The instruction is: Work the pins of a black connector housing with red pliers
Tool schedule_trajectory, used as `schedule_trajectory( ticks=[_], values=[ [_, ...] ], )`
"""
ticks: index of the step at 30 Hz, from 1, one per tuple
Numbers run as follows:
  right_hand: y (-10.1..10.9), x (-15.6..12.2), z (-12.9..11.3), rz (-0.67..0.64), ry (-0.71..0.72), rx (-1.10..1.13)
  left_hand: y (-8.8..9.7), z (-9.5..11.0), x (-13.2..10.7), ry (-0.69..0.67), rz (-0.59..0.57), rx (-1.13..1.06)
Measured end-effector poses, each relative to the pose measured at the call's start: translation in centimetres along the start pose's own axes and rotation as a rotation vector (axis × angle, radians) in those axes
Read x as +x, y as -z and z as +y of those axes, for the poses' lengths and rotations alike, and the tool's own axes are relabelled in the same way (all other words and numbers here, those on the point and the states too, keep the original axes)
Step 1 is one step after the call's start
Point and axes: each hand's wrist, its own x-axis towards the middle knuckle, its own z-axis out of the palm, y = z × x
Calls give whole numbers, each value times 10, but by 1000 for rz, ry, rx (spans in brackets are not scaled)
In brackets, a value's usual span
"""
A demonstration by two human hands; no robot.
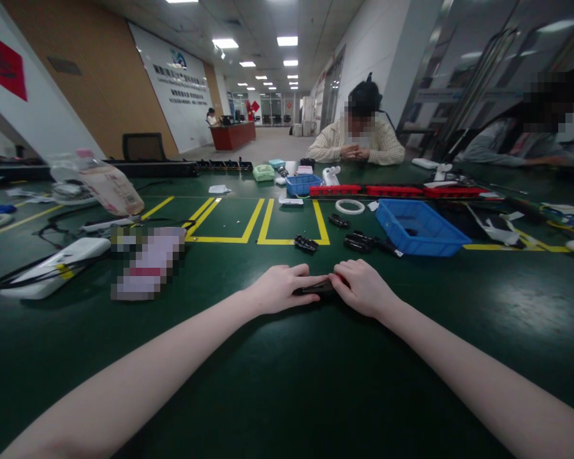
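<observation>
Both hands meet over a dark, elongated part [318, 289] low on the green tabletop [287, 382]. My left hand [284, 288] is closed on its left end, with the fingers along the top and side. On the right end, my right hand [362, 285] curls its fingers and thumb around the same part. The fingers cover much of it, so I cannot make out its exact kind. Just beyond the hands lie several small black parts, one [306, 243] near the yellow tape and others [360, 241] close to the blue bin [418, 239].
On the left are a bottle [110, 185], a white device [55, 271] with a black cable, and a blurred pale packet [150, 261]. Farther back stand a small blue basket [303, 185], a white ring [349, 206] and red strips [395, 190]. A person [361, 127] sits opposite.
</observation>
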Motion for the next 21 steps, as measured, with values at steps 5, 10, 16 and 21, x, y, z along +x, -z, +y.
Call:
schedule_trajectory(
  ticks=[5,10,16,21],
  values=[
    [-1,0,1,19,0,-16,0,-2,-1,0,-2,-68],
    [-1,-1,1,48,3,-11,-2,-2,0,27,-10,-115],
    [-1,-2,1,78,9,26,-4,-2,2,48,-9,-132],
    [0,-2,0,89,12,54,-2,-1,2,44,-13,-167]
  ],
)
